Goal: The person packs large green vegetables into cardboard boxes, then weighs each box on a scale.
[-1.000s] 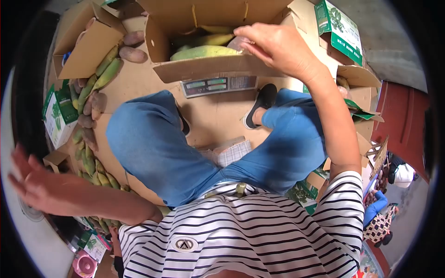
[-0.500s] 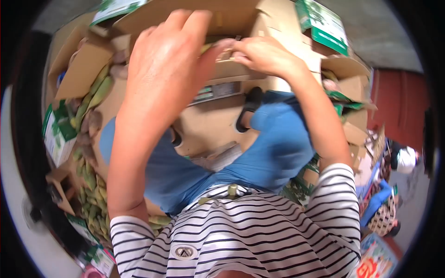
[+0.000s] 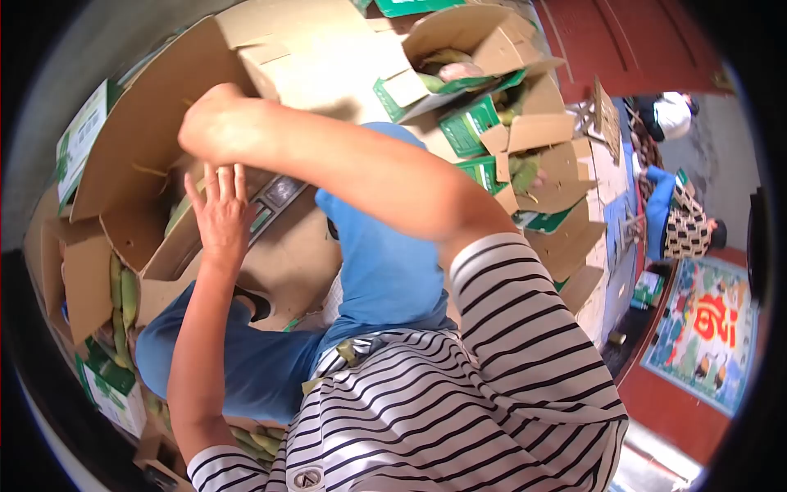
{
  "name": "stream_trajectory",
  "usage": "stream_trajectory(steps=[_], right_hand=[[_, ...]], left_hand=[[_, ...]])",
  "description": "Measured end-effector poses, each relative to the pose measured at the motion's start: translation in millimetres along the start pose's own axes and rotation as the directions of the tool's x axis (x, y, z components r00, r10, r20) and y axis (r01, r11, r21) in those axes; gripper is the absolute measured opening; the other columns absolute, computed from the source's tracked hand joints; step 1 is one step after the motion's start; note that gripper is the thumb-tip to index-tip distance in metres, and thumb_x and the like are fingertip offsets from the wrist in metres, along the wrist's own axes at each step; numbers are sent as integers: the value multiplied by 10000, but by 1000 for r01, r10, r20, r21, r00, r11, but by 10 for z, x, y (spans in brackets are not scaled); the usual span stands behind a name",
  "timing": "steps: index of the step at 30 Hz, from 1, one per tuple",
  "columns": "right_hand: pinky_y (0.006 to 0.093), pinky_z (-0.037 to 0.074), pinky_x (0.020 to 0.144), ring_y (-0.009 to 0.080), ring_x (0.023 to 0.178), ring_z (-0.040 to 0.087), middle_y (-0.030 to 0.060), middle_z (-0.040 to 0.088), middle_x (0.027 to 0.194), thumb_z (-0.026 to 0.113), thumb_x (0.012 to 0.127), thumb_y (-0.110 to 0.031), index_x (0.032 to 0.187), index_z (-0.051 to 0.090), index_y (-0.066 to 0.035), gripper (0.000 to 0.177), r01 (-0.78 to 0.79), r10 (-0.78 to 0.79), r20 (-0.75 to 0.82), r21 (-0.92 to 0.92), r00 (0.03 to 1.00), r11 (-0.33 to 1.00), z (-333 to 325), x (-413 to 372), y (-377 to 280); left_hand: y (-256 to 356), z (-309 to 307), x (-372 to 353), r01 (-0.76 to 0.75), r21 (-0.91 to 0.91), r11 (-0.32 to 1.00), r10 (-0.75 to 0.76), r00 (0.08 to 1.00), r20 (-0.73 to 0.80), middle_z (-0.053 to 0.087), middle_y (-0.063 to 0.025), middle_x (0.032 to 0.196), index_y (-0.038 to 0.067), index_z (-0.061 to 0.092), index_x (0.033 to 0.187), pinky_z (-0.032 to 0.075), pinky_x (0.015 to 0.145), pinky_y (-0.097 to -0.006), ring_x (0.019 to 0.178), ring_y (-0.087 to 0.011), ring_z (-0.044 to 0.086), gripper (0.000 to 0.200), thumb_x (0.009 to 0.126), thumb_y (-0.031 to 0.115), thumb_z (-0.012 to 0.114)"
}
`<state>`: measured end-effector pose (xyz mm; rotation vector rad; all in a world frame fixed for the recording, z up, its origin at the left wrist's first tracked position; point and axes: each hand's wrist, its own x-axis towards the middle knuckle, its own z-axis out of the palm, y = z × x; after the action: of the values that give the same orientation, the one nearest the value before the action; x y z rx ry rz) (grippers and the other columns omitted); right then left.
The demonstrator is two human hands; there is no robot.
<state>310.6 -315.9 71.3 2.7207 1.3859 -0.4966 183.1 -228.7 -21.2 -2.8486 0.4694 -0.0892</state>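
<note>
A large open cardboard box (image 3: 135,176) stands in front of me, its tall flaps raised. My left hand (image 3: 223,217) is at its near side, fingers stretched out and spread, holding nothing visible. Just above it, my right hand (image 3: 211,123) reaches across over the box with the wrist bent; its fingers are hidden behind the hand. A little green and brownish produce shows inside the box, mostly covered by my hands. Long green produce (image 3: 123,295), resembling corn in the husk, lies beside the box on the left.
Several open cartons with green and pinkish produce, one carton (image 3: 471,49) among them, stand to the right. A green-and-white carton (image 3: 111,389) is at the left. Another person (image 3: 684,217) sits far right, near a colourful mat (image 3: 705,328). My bent knees flank the floor cardboard.
My view has swung to the right, so the large box now appears further left. My right arm has crossed over to the left, above my left hand, whose fingers are now spread.
</note>
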Motion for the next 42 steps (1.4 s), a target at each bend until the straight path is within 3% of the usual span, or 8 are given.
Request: stream_trajectory(steps=[2, 10, 17, 21, 28, 33, 34, 42], right_hand=[[413, 555, 729, 205, 981, 669, 26, 704, 1069, 674, 821, -232, 1047, 734, -183, 239, -26, 27, 54, -28, 998, 999, 10, 113, -53], [422, 557, 697, 235, 973, 664, 45, 710, 1020, 676, 807, -195, 1019, 737, -141, 227, -22, 24, 110, -17, 994, 1000, 37, 116, -152], [443, 561, 683, 244, 885, 685, 28, 720, 971, 713, 778, -201, 1006, 747, -181, 231, -35, 40, 174, -30, 984, 999, 41, 223, -202], [438, 560, 692, 232, 905, 682, 39, 717, 983, 727, 765, -202, 1001, 747, -183, 238, -47, 49, 152, -15, 987, 999, 9, 212, -209], [396, 538, 630, 260, 810, 689, 91, 719, 829, 675, 679, -166, 828, 742, -73, 188, 208, -195, -400, -12, 895, 978, 6, -52, -109], [402, 540, 629, 279, 778, 691, 131, 698, 758, 637, 650, -164, 757, 734, -70, 172, 205, -141, -592, 41, 794, 978, 96, 8, -131], [405, 542, 632, 283, 772, 692, 139, 696, 755, 630, 652, -164, 754, 733, -70, 173, 222, -151, -607, 43, 780, 974, 99, 8, -136], [401, 550, 724, 254, 912, 686, 115, 715, 947, 700, 713, -183, 925, 747, -98, 233, 64, -65, 10, 17, 998, 998, 102, -33, -165]], left_hand=[[21, 246, -43, -65, 66, 996, 73, 988, -133, 485, -76, 1291, 99, 518, 1267, 207, 1100, -628, 1286, -270, 401, 501, 792, 231, 604], [17, 363, -83, -78, 63, 995, 91, 966, -241, 481, -171, 1295, 45, 517, 1236, 217, 1092, -600, 1282, -335, 406, 438, 805, 117, 551], [159, -102, -175, -56, -118, 991, 56, 998, 2, 423, -260, 1323, -50, 440, 1271, 178, 1102, -591, 1303, -399, 349, 608, 698, 120, 557], [172, -187, -262, -51, -160, 986, 45, 998, -39, 393, -277, 1379, -59, 411, 1313, 236, 1097, -535, 1332, -404, 331, 661, 684, 91, 548], [-126, -482, -227, -81, -115, 990, 60, 983, -176, 527, -193, 1283, 0, 467, 1306, 437, 947, -421, 1169, -328, 529, 504, 811, 67, 533], [-393, -657, -118, 66, -256, 964, -92, 992, -88, 570, -193, 1184, 14, 461, 1295, 479, 848, -432, 1052, -362, 566, 532, 802, 109, 638], [-380, -703, -100, 58, -301, 952, -103, 986, -134, 569, -173, 1116, 18, 503, 1189, 469, 826, -432, 1013, -355, 565, 473, 741, 74, 646], [-278, -785, -208, -9, -367, 930, 27, 999, 43, 512, -189, 1268, 36, 472, 1282, 388, 985, -440, 1200, -333, 475, 750, 665, 299, 807]])
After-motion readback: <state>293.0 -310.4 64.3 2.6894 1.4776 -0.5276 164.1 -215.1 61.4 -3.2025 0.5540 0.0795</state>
